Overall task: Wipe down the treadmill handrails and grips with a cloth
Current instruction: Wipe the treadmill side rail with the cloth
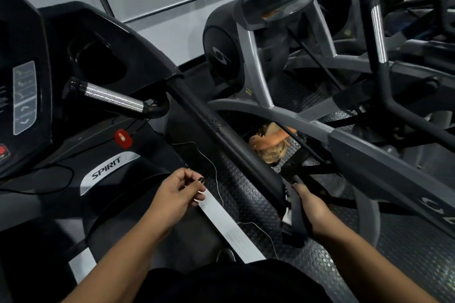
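I am looking at a gym: a Spirit treadmill (pixel 108 167) stands beside an elliptical trainer (pixel 246 56) on studded rubber flooring (pixel 406 248).

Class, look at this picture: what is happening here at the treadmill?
A person is at a treadmill. Their right hand grips a dark cloth at the near end of the black handrail. The left hand hovers over the pale side strip, fingers loosely curled, holding nothing visible. The silver grip is untouched.
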A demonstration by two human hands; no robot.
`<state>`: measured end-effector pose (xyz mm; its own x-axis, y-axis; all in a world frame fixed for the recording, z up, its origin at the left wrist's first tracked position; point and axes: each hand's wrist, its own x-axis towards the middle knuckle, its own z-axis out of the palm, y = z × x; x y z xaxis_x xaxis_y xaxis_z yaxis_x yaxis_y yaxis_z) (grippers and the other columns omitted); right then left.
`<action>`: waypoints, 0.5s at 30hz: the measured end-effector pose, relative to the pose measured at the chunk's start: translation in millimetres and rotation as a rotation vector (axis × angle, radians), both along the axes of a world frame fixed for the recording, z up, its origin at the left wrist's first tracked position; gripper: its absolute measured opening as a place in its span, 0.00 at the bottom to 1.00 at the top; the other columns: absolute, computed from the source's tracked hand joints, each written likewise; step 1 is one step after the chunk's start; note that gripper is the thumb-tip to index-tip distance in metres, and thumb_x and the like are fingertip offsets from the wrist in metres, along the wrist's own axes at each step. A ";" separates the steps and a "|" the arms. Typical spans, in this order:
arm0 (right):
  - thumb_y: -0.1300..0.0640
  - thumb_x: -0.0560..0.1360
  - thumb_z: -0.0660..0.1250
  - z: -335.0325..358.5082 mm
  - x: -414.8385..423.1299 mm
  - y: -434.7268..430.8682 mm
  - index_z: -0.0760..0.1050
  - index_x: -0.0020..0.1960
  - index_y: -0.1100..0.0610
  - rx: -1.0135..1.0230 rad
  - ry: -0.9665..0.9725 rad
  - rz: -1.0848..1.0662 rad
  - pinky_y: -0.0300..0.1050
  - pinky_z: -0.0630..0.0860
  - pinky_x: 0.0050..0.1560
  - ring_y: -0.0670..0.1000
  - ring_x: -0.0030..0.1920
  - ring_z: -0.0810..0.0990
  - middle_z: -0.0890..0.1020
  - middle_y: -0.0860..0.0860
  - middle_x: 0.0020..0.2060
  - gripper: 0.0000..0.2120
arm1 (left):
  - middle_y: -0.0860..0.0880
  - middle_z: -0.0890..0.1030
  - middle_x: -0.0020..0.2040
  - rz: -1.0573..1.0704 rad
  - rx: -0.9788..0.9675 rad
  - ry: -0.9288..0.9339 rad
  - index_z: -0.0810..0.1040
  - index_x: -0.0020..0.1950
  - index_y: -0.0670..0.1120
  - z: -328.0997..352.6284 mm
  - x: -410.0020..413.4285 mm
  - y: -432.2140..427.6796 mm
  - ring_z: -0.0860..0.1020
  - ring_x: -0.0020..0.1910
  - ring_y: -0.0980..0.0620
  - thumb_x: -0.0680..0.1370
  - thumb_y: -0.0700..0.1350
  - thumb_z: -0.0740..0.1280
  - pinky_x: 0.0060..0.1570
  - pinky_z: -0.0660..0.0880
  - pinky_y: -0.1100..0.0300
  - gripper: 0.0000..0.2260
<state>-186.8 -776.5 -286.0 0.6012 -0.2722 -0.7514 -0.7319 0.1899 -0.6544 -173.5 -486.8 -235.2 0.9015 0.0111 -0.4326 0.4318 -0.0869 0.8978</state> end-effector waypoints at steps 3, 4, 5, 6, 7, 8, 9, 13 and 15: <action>0.36 0.70 0.63 -0.6 -14.9 -1.2 0.77 0.58 0.61 -0.231 0.053 0.175 0.56 0.74 0.62 0.57 0.52 0.81 0.82 0.57 0.52 0.31 | 0.46 0.82 0.38 -0.010 -0.027 -0.013 0.76 0.47 0.43 2.6 4.0 -3.5 0.81 0.34 0.53 0.78 0.34 0.65 0.36 0.74 0.60 0.05; 0.32 0.65 0.63 -2.0 -18.2 -1.5 0.77 0.59 0.62 -0.272 0.055 0.197 0.55 0.74 0.61 0.57 0.53 0.81 0.82 0.58 0.53 0.38 | 0.46 0.82 0.38 -0.011 -0.032 -0.017 0.76 0.47 0.43 3.6 5.2 -4.3 0.81 0.34 0.53 0.78 0.34 0.65 0.36 0.74 0.60 0.05; 0.30 0.62 0.63 -2.3 -20.9 -1.2 0.76 0.59 0.62 -0.286 0.067 0.193 0.55 0.75 0.58 0.58 0.52 0.81 0.82 0.58 0.53 0.41 | 0.46 0.82 0.38 -0.011 -0.036 -0.021 0.76 0.47 0.43 4.4 6.5 -4.8 0.80 0.35 0.53 0.78 0.34 0.65 0.36 0.74 0.60 0.05; 0.30 0.61 0.63 -0.6 -22.1 0.2 0.76 0.59 0.63 -0.292 0.060 0.181 0.54 0.76 0.56 0.58 0.51 0.81 0.82 0.58 0.52 0.41 | 0.46 0.82 0.38 -0.009 -0.040 -0.024 0.76 0.47 0.43 5.2 7.5 -5.1 0.80 0.35 0.52 0.78 0.34 0.65 0.36 0.74 0.60 0.05; 0.31 0.63 0.63 2.0 -21.1 2.5 0.77 0.57 0.63 -0.289 0.065 0.159 0.54 0.77 0.54 0.58 0.50 0.82 0.82 0.59 0.51 0.39 | 0.46 0.82 0.38 -0.007 -0.045 -0.027 0.76 0.47 0.43 5.7 8.2 -5.2 0.80 0.35 0.52 0.78 0.34 0.65 0.37 0.75 0.60 0.05; 0.33 0.67 0.64 0.0 -18.0 2.3 0.78 0.54 0.62 -0.267 0.051 0.133 0.54 0.77 0.54 0.58 0.48 0.82 0.83 0.59 0.48 0.34 | 0.46 0.82 0.38 -0.006 -0.049 -0.030 0.77 0.47 0.43 6.2 8.7 -5.2 0.80 0.36 0.52 0.78 0.34 0.65 0.37 0.75 0.59 0.05; 0.37 0.70 0.64 2.4 -13.2 4.0 0.79 0.53 0.62 -0.215 0.063 0.086 0.54 0.77 0.53 0.58 0.46 0.82 0.83 0.58 0.45 0.28 | 0.46 0.82 0.38 -0.007 -0.051 -0.034 0.77 0.47 0.43 6.7 8.8 -4.9 0.80 0.36 0.52 0.78 0.34 0.65 0.37 0.75 0.59 0.05; 0.53 0.78 0.62 6.9 9.7 2.2 0.73 0.63 0.60 0.185 0.122 -0.105 0.53 0.79 0.41 0.60 0.37 0.81 0.80 0.61 0.44 0.17 | 0.46 0.82 0.38 -0.015 -0.047 -0.036 0.76 0.47 0.42 5.9 6.5 -2.7 0.80 0.35 0.52 0.78 0.34 0.65 0.36 0.75 0.60 0.04; 0.50 0.79 0.58 11.2 12.2 3.2 0.71 0.60 0.64 0.275 0.171 -0.058 0.52 0.79 0.32 0.60 0.31 0.80 0.79 0.65 0.37 0.19 | 0.45 0.82 0.38 -0.014 -0.043 -0.025 0.76 0.47 0.42 3.5 4.8 -0.3 0.81 0.35 0.52 0.78 0.33 0.65 0.35 0.75 0.61 0.05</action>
<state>-174.5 -773.3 -274.8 0.4494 -0.0754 -0.8901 -0.8094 0.3872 -0.4415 -168.7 -487.1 -231.7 0.9120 -0.0199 -0.4097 0.4082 -0.0538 0.9113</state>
